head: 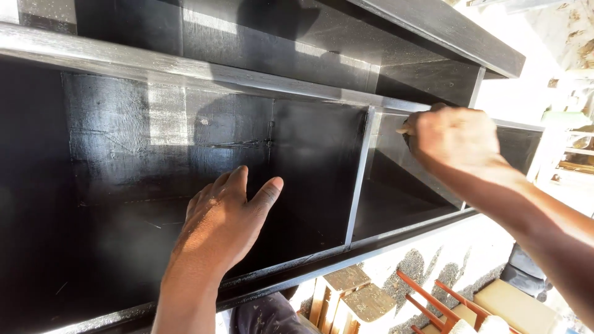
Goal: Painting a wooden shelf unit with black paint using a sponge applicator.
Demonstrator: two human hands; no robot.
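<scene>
Hands at black shelf unit (185, 74), glossy wet-looking paint, two open compartments w/ upright divider (361, 179) between.

Left hand (223, 229) at 6 o'clock, flat & released, fingers spread, palm resting on floor of big left compartment, holding nothing. Right hand (455, 137) at 2 o'clock, clenched on small tool, pale tip (403, 130) poking out toward divider top, just below upper shelf edge; tool type can't tell. Wooden stool (349, 297) & orange-red frame (433, 300) below unit at 5 o'clock.
</scene>
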